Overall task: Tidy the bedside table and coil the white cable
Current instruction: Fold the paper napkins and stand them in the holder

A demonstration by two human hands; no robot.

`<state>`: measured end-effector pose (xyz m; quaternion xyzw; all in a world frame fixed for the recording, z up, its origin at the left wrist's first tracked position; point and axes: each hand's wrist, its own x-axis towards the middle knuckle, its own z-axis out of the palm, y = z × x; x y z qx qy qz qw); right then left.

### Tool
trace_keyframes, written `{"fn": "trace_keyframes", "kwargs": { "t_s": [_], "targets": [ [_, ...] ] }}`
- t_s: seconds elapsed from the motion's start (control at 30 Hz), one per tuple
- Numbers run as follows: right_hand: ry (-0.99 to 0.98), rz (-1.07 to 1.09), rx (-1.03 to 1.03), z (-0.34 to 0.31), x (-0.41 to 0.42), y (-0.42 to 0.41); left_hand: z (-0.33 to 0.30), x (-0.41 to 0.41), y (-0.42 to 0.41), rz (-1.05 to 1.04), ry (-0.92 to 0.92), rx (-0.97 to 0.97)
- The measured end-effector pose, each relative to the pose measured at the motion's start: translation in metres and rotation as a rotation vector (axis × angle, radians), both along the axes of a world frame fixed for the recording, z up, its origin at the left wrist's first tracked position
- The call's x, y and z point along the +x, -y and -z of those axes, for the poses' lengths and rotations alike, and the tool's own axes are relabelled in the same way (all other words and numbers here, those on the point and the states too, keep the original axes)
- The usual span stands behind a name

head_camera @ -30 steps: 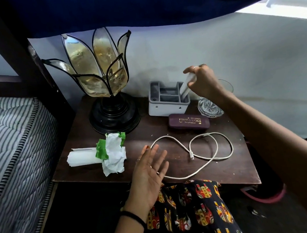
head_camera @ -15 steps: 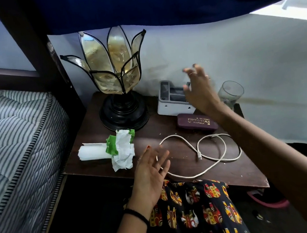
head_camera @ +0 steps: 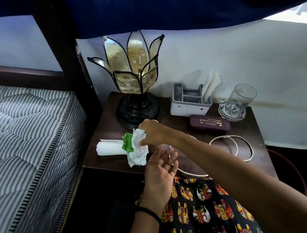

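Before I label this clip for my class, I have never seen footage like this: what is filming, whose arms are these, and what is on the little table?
There is no machine here. A person wears a wide-angle camera on the head, so the single view looks forward and down at their own two arms. The right hand reaches across to the near left part of the bedside table and closes its fingers on a crumpled white paper with green scraps, beside a white paper roll. The left hand hovers open, palm up, holding nothing. Also on the table: a petal-shaped glass lamp, a grey organiser with folded paper in it, a maroon spectacle case, an empty glass, and the white cable, loosely looped, not yet coiled. A striped mattress lies to the left.
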<state>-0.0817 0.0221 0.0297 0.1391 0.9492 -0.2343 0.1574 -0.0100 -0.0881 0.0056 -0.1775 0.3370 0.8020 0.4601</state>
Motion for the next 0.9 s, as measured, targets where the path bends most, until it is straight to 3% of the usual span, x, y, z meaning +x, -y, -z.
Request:
{"fn": "trace_keyframes", "kwargs": {
  "t_s": [0.13, 0.33, 0.47, 0.63, 0.77, 0.9],
  "targets": [
    [-0.156, 0.106, -0.223, -0.010, 0.009, -0.014, 0.002, -0.002, 0.002, 0.003, 0.013, 0.011],
    [-0.393, 0.670, -1.145, -0.039, 0.065, -0.047, 0.002, -0.003, -0.003, 0.035, 0.050, 0.004],
    [-0.596, 0.882, -1.527, -0.041, 0.126, -0.072, 0.002, -0.002, -0.004, 0.058, 0.018, -0.010],
    [-1.060, 1.189, -1.553, -0.024, 0.203, -0.095, 0.004, 0.000, -0.006, 0.089, -0.039, -0.026],
    [-1.185, 1.439, -1.471, -0.009, 0.265, -0.118, 0.007, 0.002, -0.010, 0.117, -0.091, -0.040],
    [-1.141, 1.746, -1.235, 0.000, 0.316, -0.145, 0.009, 0.006, -0.017, 0.134, -0.118, -0.067]
  ]
}}
